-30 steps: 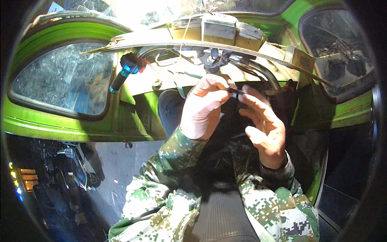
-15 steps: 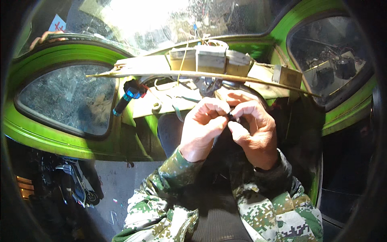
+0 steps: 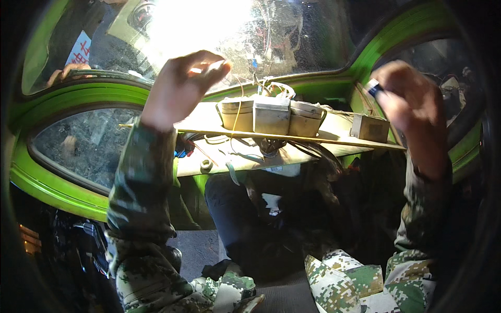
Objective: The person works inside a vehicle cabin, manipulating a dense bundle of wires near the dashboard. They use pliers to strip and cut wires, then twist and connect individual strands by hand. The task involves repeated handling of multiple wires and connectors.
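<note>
My left hand is raised at the left in front of the windscreen. Its fingers are pinched together and slightly blurred, and what they hold, if anything, I cannot make out. Over at the right, before the side window, my right hand is raised with its fingers curled. Between its thumb and finger sits a small dark piece with a pale edge. Between and below the hands lies a pale dashboard panel with boxy beige housings and loose wires. A grip with blue parts is mostly hidden behind my left arm.
A thin yellowish strip runs along the panel's front. Green cab framing curves around the windows. A small grey box stands at the panel's right end. Another person's fingers show at the upper left.
My hands were together at the middle, on a small black piece. They have moved wide apart and upward, left hand to the left, right hand to the right.
</note>
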Demonstrator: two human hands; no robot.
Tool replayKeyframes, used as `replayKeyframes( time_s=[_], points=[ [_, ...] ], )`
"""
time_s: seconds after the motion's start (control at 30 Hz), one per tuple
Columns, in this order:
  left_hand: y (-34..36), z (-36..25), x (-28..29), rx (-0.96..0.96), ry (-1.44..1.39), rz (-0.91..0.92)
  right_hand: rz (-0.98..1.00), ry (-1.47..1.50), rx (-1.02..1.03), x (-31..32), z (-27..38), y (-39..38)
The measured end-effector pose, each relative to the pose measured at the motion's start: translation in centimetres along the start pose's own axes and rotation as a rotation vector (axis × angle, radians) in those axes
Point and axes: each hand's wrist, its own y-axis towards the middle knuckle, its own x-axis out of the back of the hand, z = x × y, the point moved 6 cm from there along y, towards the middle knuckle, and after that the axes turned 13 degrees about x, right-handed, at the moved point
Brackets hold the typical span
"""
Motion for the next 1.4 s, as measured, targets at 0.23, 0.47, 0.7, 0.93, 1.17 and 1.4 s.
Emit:
replayKeyframes(
  time_s=[0.23, 0.47, 0.7, 0.93, 1.17, 1.4],
  points=[
    [8.7, 7.0, -8.1, 0.525, -0.072, 0.671, 0.264, -0.054, 0.020, -7.4, -9.4, 9.3],
    [8.9, 7.3, -10.7, 0.407, -0.153, 0.836, 0.427, 0.017, -0.070, -9.5, -16.1, 10.7],
    [7.5, 7.6, -9.0, 0.559, -0.328, 0.764, 0.566, 0.076, -0.107, -10.3, -17.4, 10.6],
    [4.1, 5.6, -4.5, 0.518, -0.194, 0.510, 0.601, 0.153, -0.002, -12.5, -14.1, 11.2],
    [-2.1, 1.3, -6.2, 0.245, -0.194, 0.375, 0.536, 0.099, 0.157, -13.5, -10.1, 11.6],
    [-3.8, 3.4, -3.5, 0.386, -0.474, 0.242, 0.497, 0.124, 0.218, -13.7, -5.7, 10.7]
  ],
)
